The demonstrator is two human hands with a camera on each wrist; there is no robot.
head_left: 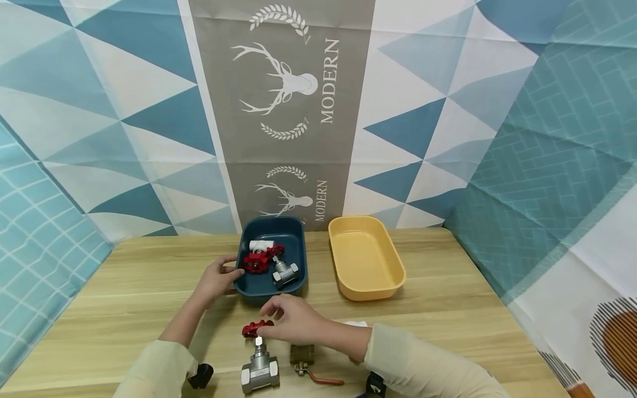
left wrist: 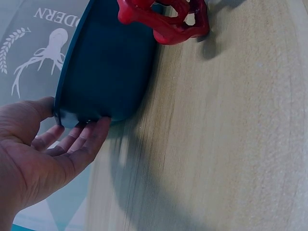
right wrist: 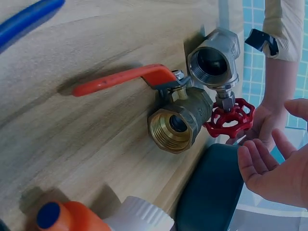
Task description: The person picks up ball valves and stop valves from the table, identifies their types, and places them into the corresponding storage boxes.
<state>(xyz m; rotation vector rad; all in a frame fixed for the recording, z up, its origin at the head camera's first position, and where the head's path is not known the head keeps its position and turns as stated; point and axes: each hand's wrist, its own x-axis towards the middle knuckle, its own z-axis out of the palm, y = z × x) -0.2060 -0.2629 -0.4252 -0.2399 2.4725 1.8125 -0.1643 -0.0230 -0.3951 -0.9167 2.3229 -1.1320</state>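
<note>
My left hand (head_left: 217, 281) holds the left side of a dark blue bin (head_left: 245, 284); in the left wrist view, thumb and fingers are at its rim and outer wall. Inside the bin lie a small silver valve (head_left: 285, 272), red handwheels (head_left: 256, 262) and a white fitting (head_left: 261, 245). My right hand (head_left: 293, 319) hovers beside the red handwheel (right wrist: 231, 119) of a larger silver gate valve (head_left: 260, 371). Its fingers are loosely bent, holding nothing in the right wrist view. Next to that valve lies a brass ball valve (right wrist: 185, 120) with an orange lever (right wrist: 125, 79).
A yellow bin (head_left: 365, 254) stands right of the blue one. In the right wrist view, an orange part (right wrist: 79, 219) with a blue end lies beside a white ribbed piece (right wrist: 142, 215). A blue handle (right wrist: 29, 21) shows in the corner. Patterned cloth (head_left: 278, 138) backs the table.
</note>
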